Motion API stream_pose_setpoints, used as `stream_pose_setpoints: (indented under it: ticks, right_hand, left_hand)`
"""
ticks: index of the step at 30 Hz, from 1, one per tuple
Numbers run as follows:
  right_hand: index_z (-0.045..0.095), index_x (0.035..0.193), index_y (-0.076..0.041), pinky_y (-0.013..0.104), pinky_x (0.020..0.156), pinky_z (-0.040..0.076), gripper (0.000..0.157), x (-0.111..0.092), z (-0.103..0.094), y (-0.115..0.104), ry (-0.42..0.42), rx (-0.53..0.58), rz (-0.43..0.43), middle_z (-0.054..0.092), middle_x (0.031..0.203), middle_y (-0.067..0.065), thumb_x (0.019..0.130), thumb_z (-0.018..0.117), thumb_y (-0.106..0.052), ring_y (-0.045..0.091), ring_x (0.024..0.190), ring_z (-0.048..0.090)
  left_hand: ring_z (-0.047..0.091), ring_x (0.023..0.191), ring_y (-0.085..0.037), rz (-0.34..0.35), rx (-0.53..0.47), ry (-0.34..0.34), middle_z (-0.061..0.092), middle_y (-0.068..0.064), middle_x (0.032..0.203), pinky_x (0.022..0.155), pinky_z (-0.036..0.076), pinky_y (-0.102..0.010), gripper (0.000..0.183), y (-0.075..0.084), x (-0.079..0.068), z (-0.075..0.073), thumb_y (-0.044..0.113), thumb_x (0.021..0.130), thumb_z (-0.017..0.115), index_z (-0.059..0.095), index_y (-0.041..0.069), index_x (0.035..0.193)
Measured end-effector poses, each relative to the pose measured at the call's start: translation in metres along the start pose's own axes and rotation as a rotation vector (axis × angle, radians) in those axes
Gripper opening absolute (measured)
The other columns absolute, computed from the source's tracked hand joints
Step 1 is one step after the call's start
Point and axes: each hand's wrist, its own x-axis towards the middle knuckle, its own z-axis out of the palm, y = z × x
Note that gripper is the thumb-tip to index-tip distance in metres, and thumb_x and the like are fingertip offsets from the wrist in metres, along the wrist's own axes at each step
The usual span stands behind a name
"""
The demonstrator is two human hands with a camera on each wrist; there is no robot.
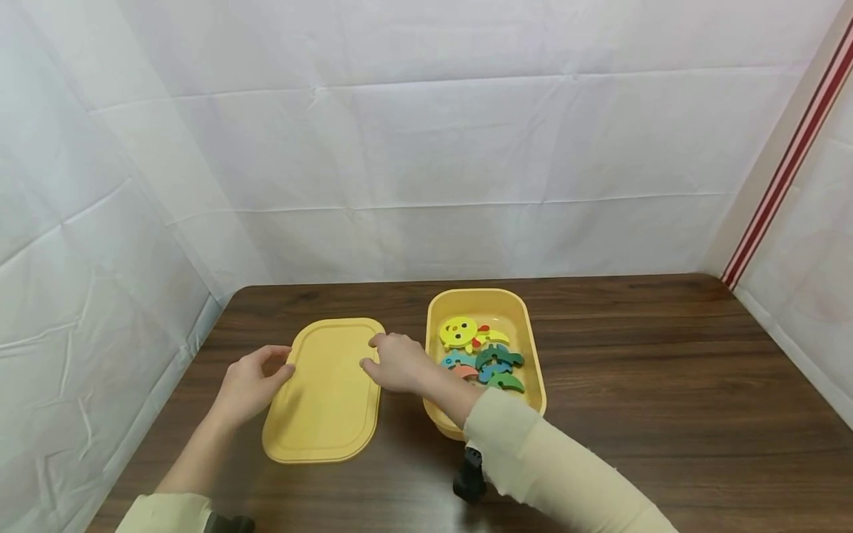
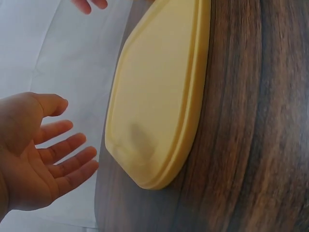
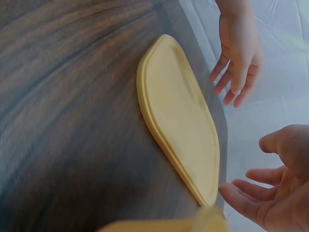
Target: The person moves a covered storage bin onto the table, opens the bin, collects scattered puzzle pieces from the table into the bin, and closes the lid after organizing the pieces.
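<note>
A yellow rectangular lid [image 1: 326, 392] with rounded corners lies flat on the wooden table. My left hand [image 1: 246, 385] hovers at its left edge, fingers spread and loosely bent; the left wrist view shows this hand [image 2: 41, 154] apart from the lid [image 2: 154, 82]. Over the lid's far right edge is my right hand [image 1: 398, 363], thumb and fingers parted. In the right wrist view, the fingers of that hand [image 3: 280, 186] come close to the lid's end; whether they touch cannot be told. Neither hand holds anything.
Beneath my right forearm stands a yellow box [image 1: 533, 385], partly hidden by it. Several flat, colourful animal-shaped pieces lie inside, among them a yellow round-faced one [image 1: 458, 332] and a dark green one [image 1: 506, 357]. White sheeting [image 1: 426, 148] hangs behind the dark table [image 1: 633, 385].
</note>
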Motion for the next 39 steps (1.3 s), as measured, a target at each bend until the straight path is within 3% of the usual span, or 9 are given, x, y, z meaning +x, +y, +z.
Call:
stream_pose_setpoints:
  ticks: [7,23,33,39]
  right_hand:
    - [0.052,0.127,-0.003,0.04,0.092,0.046,0.044,0.001,0.016,-0.009,0.018,0.01,0.048,0.057,0.12,0.015,0.093,0.049,-0.03,0.027,0.11,0.055]
    - [0.053,0.123,0.002,0.038,0.083,0.049,0.044,-0.005,0.045,-0.011,0.018,0.048,0.154,0.058,0.111,0.018,0.091,0.054,-0.029,0.029,0.097,0.059]
    - [0.055,0.117,0.003,0.038,0.081,0.049,0.043,-0.009,0.052,-0.01,0.048,0.01,0.167,0.061,0.102,0.018,0.089,0.055,-0.029,0.031,0.093,0.059]
    - [0.057,0.116,0.003,0.038,0.085,0.048,0.041,-0.01,0.054,-0.01,0.066,0.01,0.153,0.061,0.103,0.018,0.089,0.055,-0.028,0.032,0.096,0.059]
  left_hand:
    - [0.056,0.107,-0.04,-0.044,0.025,-0.042,0.057,-0.025,0.121,0.086,0.047,-0.05,0.042,-0.011,-0.001,-0.001,0.024,0.092,0.052,0.053,-0.004,0.122]
    - [0.052,0.105,-0.046,-0.134,0.127,-0.099,0.06,-0.025,0.115,0.08,0.045,-0.054,0.042,-0.024,-0.005,0.001,0.024,0.09,0.05,0.055,-0.007,0.119]
    - [0.05,0.108,-0.047,-0.181,0.151,-0.135,0.058,-0.026,0.117,0.082,0.044,-0.057,0.046,-0.025,-0.003,0.007,0.024,0.088,0.049,0.054,-0.008,0.122]
    - [0.053,0.099,-0.045,-0.181,0.182,-0.134,0.052,-0.031,0.114,0.073,0.046,-0.055,0.045,-0.024,-0.003,0.01,0.024,0.087,0.049,0.057,-0.006,0.119]
